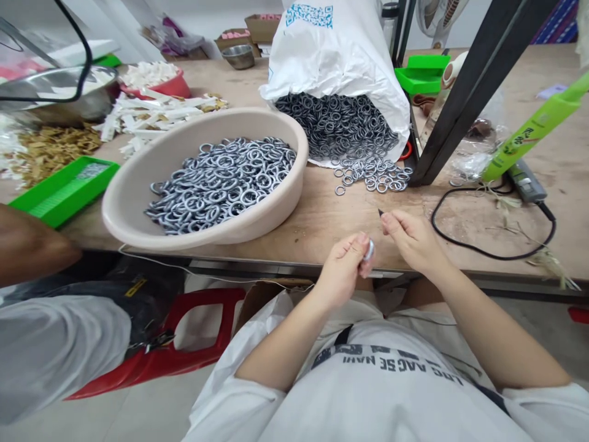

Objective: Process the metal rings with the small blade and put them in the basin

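Note:
My left hand is closed, pinching a shiny grey ring between thumb and fingers just past the table edge. Close beside it, my right hand is closed around a small tool with a dark pointed tip; the rest of that tool is hidden in the fingers. Beyond my hands, loose grey rings spill from a white sack lying on its side. To the left, a large beige basin holds a heap of similar rings.
A dark metal post rises right of the sack. Further right are a lime-green device and a black cable. Green trays, white pieces and brown pieces lie left. Another person's arm is at far left.

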Demonstrator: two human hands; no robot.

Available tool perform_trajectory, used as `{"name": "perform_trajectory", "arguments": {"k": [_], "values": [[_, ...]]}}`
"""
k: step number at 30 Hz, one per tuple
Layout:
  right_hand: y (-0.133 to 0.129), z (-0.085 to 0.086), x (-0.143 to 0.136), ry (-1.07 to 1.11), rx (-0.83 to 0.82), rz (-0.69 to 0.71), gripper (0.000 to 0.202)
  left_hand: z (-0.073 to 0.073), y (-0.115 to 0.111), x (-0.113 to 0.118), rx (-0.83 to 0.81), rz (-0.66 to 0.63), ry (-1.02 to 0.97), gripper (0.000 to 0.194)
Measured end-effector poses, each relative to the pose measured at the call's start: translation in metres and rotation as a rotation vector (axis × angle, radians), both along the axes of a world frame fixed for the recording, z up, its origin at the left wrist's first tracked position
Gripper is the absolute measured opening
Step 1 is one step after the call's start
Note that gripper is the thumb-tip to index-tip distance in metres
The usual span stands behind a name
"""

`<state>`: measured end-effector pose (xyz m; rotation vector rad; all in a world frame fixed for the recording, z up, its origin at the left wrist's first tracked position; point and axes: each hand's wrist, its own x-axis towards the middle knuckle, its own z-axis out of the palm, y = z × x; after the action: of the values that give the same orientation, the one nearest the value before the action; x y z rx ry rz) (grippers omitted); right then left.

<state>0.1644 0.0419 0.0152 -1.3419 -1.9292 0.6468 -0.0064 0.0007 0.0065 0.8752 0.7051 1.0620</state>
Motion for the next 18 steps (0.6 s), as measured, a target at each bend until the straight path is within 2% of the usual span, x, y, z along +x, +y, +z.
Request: {"name": "perform_trajectory", "arguments": {"k": [4, 8, 11, 14, 18], "values": [[0.046, 0.006, -0.029, -0.247, 0.077, 0.002, 0.043, -0.004, 0.010, -0.017, -0.076, 0.182, 0.043, 0.039], [0.099, -0.001, -0.068, -0.555, 0.076, 0.005, 0.036, -0.005, 0.015, -0.033, -0.110, 0.256, 0.029, 0.037], [0.118, -0.004, -0.081, -0.619, 0.061, -0.003, 0.027, -0.003, 0.018, -0.044, -0.158, 0.296, -0.021, 0.032], [0.104, 0.002, -0.074, -0.374, 0.042, 0.061, 0.021, -0.002, 0.021, -0.048, -0.209, 0.315, -0.077, 0.031], [0.044, 0.010, -0.054, 0.267, -0.112, 0.213, 0.029, -0.005, 0.025, -0.033, -0.206, 0.292, -0.105, 0.039]]}}
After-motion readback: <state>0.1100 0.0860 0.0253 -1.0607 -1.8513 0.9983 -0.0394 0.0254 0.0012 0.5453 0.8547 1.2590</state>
